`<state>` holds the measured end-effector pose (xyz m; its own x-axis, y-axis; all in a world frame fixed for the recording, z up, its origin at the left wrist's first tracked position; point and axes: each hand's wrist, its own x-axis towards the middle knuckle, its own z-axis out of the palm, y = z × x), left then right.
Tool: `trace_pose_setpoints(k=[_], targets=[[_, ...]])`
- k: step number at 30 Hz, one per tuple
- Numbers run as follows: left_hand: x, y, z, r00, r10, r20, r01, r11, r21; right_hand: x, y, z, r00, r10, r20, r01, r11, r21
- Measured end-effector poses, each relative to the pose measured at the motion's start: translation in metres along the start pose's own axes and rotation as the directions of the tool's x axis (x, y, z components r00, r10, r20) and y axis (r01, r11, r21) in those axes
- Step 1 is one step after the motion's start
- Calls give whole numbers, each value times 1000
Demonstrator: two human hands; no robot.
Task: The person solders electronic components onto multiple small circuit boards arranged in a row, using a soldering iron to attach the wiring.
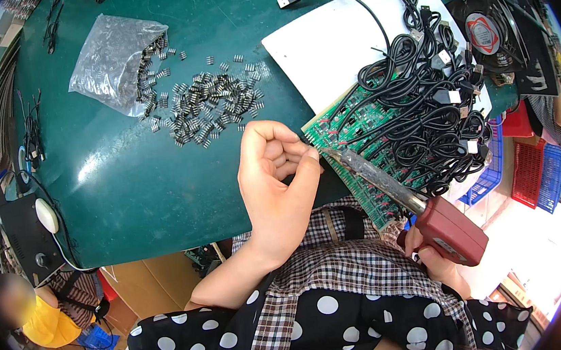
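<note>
My left hand is closed in a pinch at the left corner of a green circuit-board panel; what its fingertips hold, if anything, is too small and hidden to make out. My right hand grips the dark red handle of a soldering iron. The iron's long metal barrel slants up and left across the panel, its tip close to my left fingertips. Black cables, coiled and with USB plugs, lie over the panel. Left of the panel, a pile of small metal-pinned connectors is spread on the green table mat.
A clear plastic bag spills more connectors at the upper left. White paper lies under the panel and cables. A black fan stands at the right, and a black control box at the left edge. Another person sits at the lower left.
</note>
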<state>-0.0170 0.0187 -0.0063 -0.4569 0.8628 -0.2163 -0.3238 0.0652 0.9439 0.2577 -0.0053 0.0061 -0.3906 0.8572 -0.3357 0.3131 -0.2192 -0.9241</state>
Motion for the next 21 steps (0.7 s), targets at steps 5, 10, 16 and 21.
trace_pose_setpoints(k=[5,10,16,21], targets=[[1,-2,2,1000,-1,1,1,1000,9,7,-17,-1,991,89,101,-97,992,82],[1,-1,0,1000,-4,9,4,1000,22,13,-31,6,983,157,97,-174,961,213],[7,11,-13,989,137,-53,-103,903,418,-5,10,-15,986,-45,163,111,899,-424],[24,11,-25,907,394,152,-281,296,913,13,-29,8,990,140,26,-142,980,139]])
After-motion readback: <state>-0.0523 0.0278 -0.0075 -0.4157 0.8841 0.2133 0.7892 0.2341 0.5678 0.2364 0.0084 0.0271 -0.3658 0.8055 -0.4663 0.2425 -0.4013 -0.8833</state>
